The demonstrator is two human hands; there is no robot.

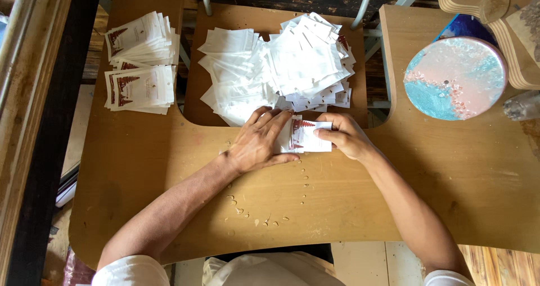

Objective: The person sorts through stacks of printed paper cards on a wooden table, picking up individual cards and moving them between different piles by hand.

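Observation:
My left hand (260, 142) lies flat on a small white card with a dark red tree print (306, 135), pressing its left part to the wooden table (439, 173). My right hand (347, 135) grips the same card at its right edge with thumb and fingers. Just beyond both hands lies a big loose heap of clear plastic sleeves and white cards (281, 66).
Two neat stacks of printed cards (140, 63) sit at the table's far left. A round pink and turquoise disc (455, 77) rests at the right, near curved wooden pieces (495, 4). Small crumbs (264, 215) dot the table before me.

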